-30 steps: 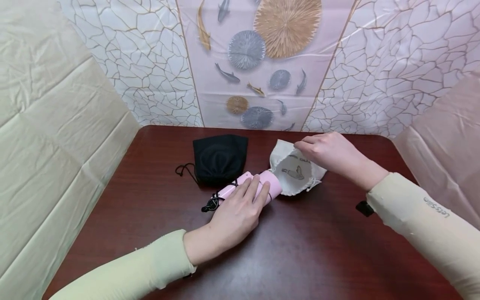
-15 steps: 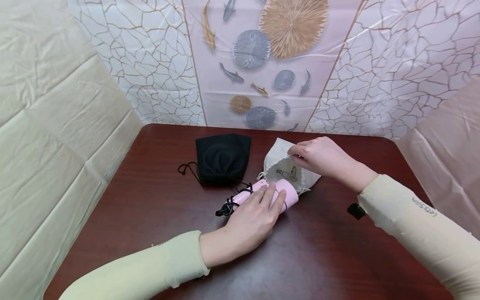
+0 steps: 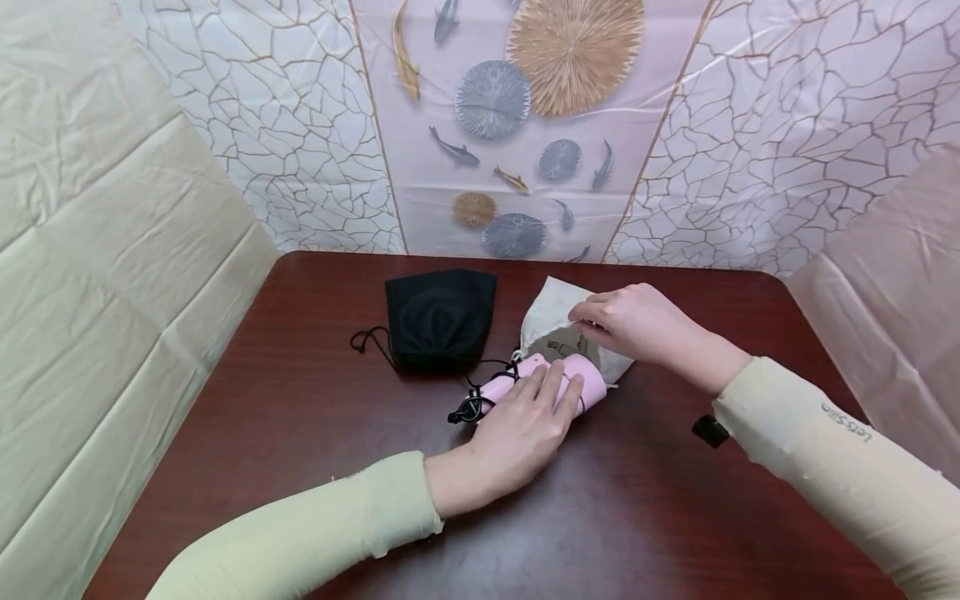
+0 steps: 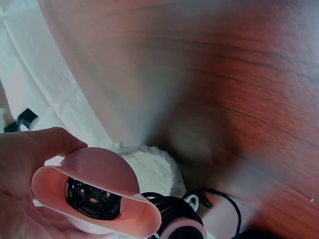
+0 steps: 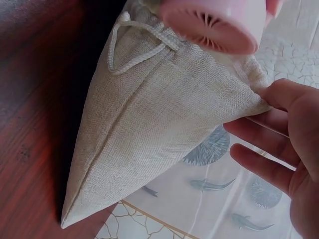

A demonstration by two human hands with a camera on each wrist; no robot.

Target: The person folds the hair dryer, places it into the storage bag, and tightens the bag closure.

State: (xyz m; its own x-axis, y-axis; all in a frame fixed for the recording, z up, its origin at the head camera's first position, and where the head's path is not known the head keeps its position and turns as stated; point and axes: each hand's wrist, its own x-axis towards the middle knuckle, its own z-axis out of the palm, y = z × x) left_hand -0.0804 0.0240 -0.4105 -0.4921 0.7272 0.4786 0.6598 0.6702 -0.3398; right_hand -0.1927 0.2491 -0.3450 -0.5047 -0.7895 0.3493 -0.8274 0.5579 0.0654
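Note:
My left hand (image 3: 521, 433) grips a pink hair dryer (image 3: 588, 379), folded, with its black cord (image 3: 471, 407) wound about the handle. In the left wrist view the dryer's flat nozzle (image 4: 144, 214) faces the camera, a black grille inside it. An off-white drawstring bag (image 3: 551, 304) lies just beyond, its mouth towards me. My right hand (image 3: 637, 321) pinches the bag's rim between thumb and forefinger and lifts it. The right wrist view shows the dryer's vented rear end (image 5: 214, 25) right at the mouth of the cloth bag (image 5: 139, 124), overlapping its edge.
A black drawstring pouch (image 3: 442, 317) lies left of the off-white bag, its cord (image 3: 371, 337) trailing on the dark red-brown table (image 3: 300, 400). A patterned cloth backdrop (image 3: 517, 200) stands behind the table's far edge, with pale cloth (image 3: 97, 250) on the left.
My left hand has moved right with the hair dryer, whose rear end now covers part of the bag's mouth. My right hand has drawn the rim slightly left and towards me.

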